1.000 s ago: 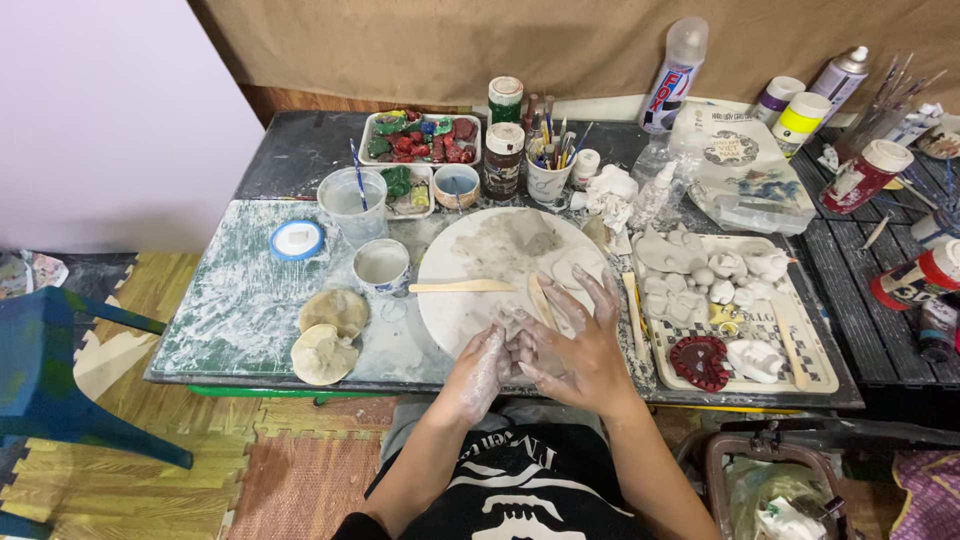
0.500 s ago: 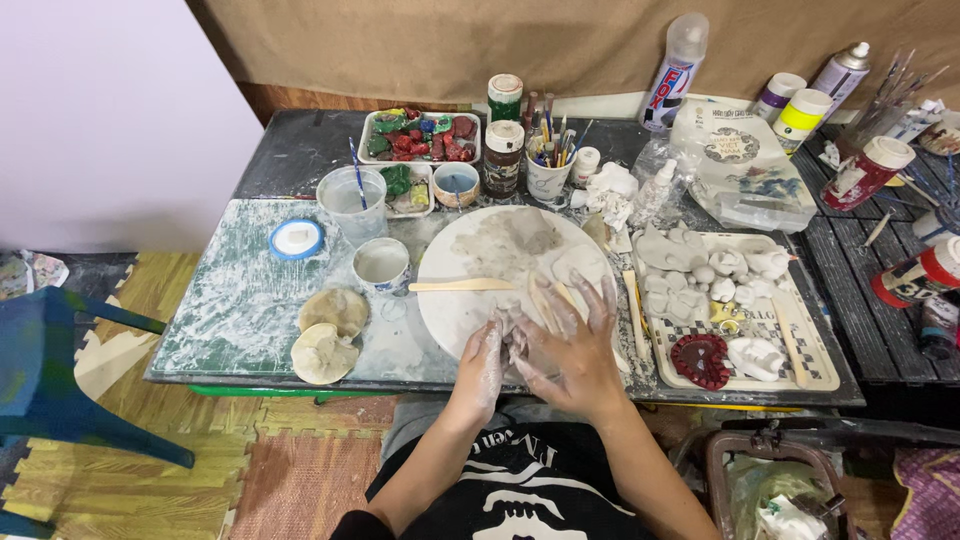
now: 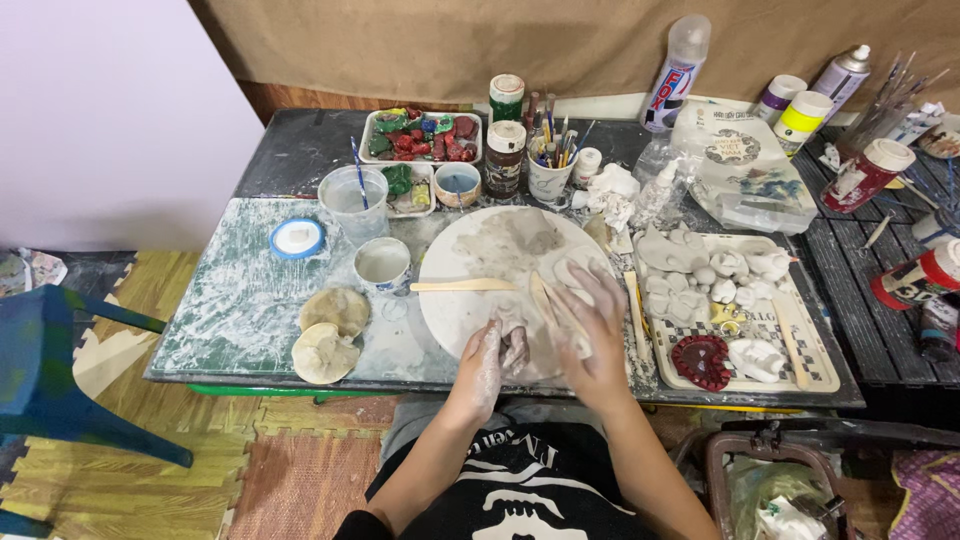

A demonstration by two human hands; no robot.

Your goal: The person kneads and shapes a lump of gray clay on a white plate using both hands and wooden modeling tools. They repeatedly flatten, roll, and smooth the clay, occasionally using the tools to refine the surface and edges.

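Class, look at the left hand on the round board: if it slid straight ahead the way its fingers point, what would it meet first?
The left hand points up and slightly right across the round board. It would probably first meet the wooden stick lying across the board, though the exact line is hard to judge.

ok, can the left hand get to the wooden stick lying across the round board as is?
Probably yes. The left hand rests on the round board, and the wooden stick lies flat just beyond it with nothing on top or between. But that hand is already busy with a lump of clay.

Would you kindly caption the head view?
Clay-dusted left hand and right hand knead clay on round board.
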